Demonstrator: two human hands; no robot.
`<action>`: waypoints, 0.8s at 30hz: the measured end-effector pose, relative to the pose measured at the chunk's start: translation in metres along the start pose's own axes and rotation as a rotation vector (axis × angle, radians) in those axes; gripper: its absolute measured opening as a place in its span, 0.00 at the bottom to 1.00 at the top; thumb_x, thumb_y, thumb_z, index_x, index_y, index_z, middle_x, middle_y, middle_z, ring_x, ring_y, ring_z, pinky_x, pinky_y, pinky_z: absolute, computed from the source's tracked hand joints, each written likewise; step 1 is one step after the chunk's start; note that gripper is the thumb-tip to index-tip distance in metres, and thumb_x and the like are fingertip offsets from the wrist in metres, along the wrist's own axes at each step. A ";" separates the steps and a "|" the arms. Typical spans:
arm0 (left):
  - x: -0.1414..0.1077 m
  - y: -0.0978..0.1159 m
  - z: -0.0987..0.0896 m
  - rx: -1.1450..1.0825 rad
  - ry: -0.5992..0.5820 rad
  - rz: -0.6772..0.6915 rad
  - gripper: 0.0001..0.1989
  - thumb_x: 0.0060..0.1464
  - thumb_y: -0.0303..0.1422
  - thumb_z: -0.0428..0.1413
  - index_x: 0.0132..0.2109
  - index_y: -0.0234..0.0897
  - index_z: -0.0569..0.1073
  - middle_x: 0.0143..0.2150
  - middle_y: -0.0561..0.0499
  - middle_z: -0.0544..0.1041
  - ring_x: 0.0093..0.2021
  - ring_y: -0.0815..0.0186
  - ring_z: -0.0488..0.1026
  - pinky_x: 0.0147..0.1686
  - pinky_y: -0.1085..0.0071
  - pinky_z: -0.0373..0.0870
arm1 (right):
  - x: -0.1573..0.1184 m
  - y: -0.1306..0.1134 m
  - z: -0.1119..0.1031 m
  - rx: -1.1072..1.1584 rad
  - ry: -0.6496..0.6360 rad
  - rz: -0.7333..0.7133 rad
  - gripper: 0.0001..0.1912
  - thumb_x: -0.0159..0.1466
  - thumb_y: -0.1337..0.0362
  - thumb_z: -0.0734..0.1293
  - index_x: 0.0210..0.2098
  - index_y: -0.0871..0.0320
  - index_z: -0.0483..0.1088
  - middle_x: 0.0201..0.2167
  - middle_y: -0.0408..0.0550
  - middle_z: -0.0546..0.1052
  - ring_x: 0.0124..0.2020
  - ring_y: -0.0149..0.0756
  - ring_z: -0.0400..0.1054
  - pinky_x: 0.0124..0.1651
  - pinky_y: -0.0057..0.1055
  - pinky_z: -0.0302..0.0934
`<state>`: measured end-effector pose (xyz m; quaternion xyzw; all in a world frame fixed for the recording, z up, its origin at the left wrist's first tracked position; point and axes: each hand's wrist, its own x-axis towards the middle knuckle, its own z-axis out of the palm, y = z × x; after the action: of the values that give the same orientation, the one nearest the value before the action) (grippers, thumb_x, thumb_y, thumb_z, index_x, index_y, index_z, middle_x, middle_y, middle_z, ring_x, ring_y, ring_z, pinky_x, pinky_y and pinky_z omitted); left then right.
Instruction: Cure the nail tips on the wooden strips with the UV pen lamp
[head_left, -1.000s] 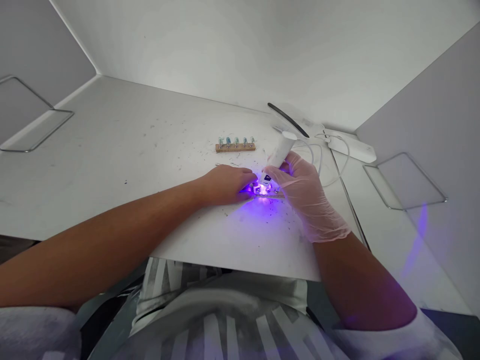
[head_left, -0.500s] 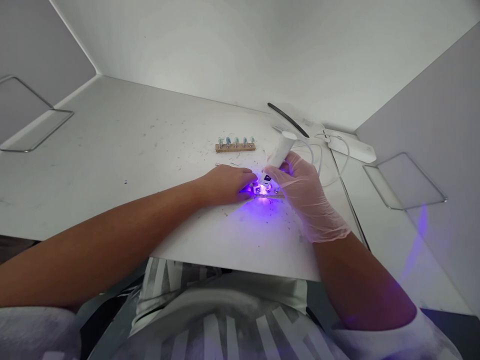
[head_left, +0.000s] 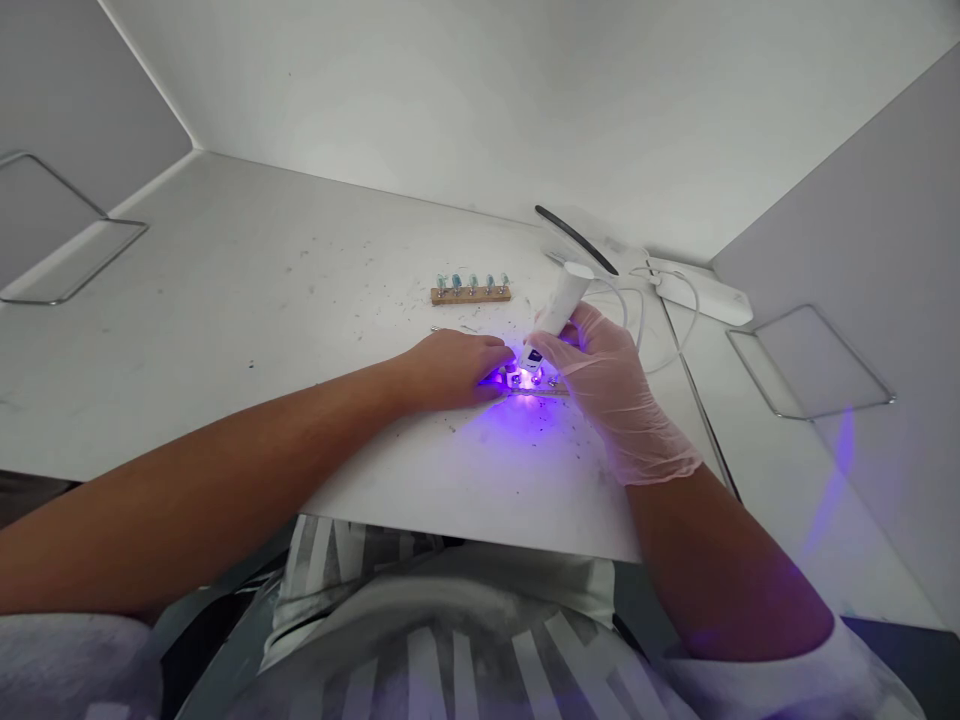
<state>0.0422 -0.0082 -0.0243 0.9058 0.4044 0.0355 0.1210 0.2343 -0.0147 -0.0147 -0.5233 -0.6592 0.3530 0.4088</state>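
In my right hand [head_left: 600, 370], covered by a thin see-through glove, is a white handheld UV lamp [head_left: 564, 298], gripped at a slant with its lit end down. Purple light from it falls on a low strip stand [head_left: 551, 391] with small pegs on top. My bare left hand [head_left: 454, 368] has its fingers curled at the stand's left end; the fingertips are partly lost in the glow. What sits right under the lamp is too bright to make out. Behind my hands stands a wooden strip [head_left: 471, 296] carrying several bluish nail tips on metal pegs.
A thin metal tool [head_left: 436, 329] lies just beyond my left hand. At the back right are a black curved strip [head_left: 576, 240] and a white power strip [head_left: 701, 291] with cables. Wire frames stand at left [head_left: 75, 258] and right [head_left: 811, 362]. Dark specks dot the white table [head_left: 247, 260].
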 end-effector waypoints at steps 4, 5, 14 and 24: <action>0.000 0.000 -0.001 0.002 0.000 -0.003 0.17 0.59 0.45 0.48 0.44 0.39 0.73 0.40 0.50 0.77 0.31 0.67 0.71 0.26 0.72 0.56 | 0.001 0.001 0.000 -0.018 0.007 -0.004 0.10 0.57 0.58 0.70 0.37 0.53 0.74 0.25 0.40 0.72 0.24 0.30 0.65 0.29 0.32 0.61; 0.000 0.000 -0.001 0.003 0.000 -0.001 0.17 0.59 0.45 0.48 0.44 0.39 0.73 0.40 0.50 0.77 0.32 0.67 0.71 0.26 0.72 0.56 | 0.001 0.002 0.000 -0.017 0.005 -0.006 0.10 0.57 0.58 0.70 0.38 0.53 0.74 0.25 0.40 0.73 0.24 0.30 0.65 0.29 0.32 0.61; 0.000 0.000 0.000 0.004 -0.004 0.001 0.17 0.59 0.45 0.48 0.45 0.39 0.73 0.40 0.50 0.77 0.31 0.67 0.70 0.26 0.72 0.57 | 0.000 -0.002 -0.001 -0.013 -0.005 0.002 0.10 0.57 0.58 0.70 0.38 0.53 0.75 0.25 0.39 0.72 0.24 0.29 0.65 0.29 0.32 0.61; 0.000 0.001 -0.001 0.009 -0.002 0.003 0.18 0.59 0.45 0.47 0.44 0.39 0.73 0.39 0.50 0.76 0.30 0.68 0.69 0.25 0.72 0.57 | 0.001 0.001 0.000 -0.007 -0.001 -0.005 0.11 0.57 0.57 0.70 0.38 0.54 0.74 0.24 0.40 0.72 0.24 0.29 0.64 0.28 0.31 0.60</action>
<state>0.0425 -0.0086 -0.0236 0.9071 0.4030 0.0330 0.1171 0.2347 -0.0137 -0.0158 -0.5230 -0.6619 0.3500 0.4074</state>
